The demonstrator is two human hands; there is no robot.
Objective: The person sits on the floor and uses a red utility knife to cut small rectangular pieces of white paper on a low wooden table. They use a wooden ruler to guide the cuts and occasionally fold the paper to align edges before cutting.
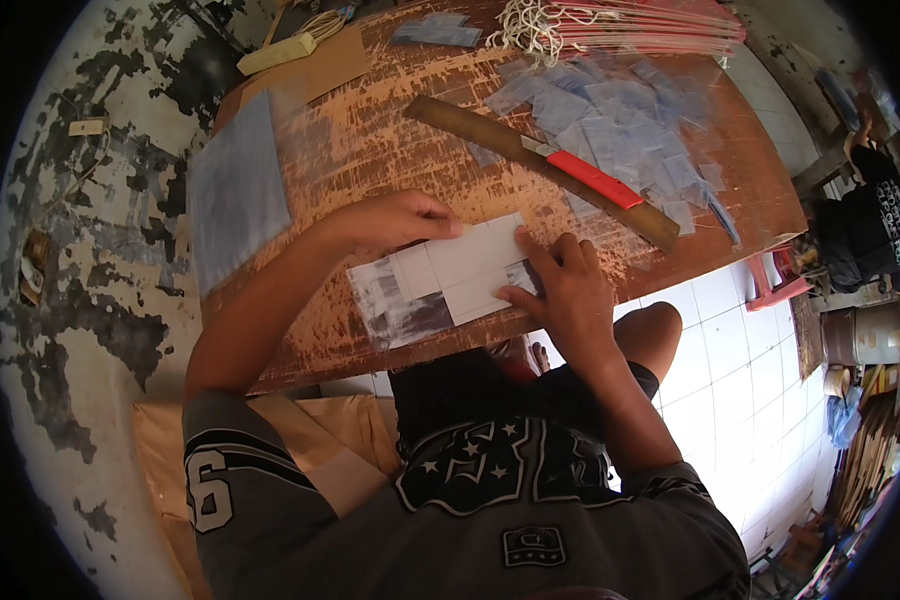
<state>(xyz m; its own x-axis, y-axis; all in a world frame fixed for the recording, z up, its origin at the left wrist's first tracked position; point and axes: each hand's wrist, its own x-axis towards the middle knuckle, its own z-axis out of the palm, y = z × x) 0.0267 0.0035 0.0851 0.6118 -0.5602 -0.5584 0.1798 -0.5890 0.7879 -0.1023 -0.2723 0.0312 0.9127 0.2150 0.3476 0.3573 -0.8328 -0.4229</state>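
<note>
A white rectangular card with thin ruled lines lies near the table's front edge. Under it, a scuffed dark-and-white sheet sticks out at the left and front. My left hand is closed at the card's far edge, its fingers curled and their tips on the card. Around the card's right end my right hand is closed, index fingertip toward the far side and thumb toward the near side. Beyond my hands rests a long brown ruler-like strip, with a red-handled cutter lying on it.
Loose clear plastic pieces are heaped at the table's right. A stack of bluish plastic sheets lies at the left. Red strands with white cords lie at the far edge. Another person is at the right, beyond a red stool.
</note>
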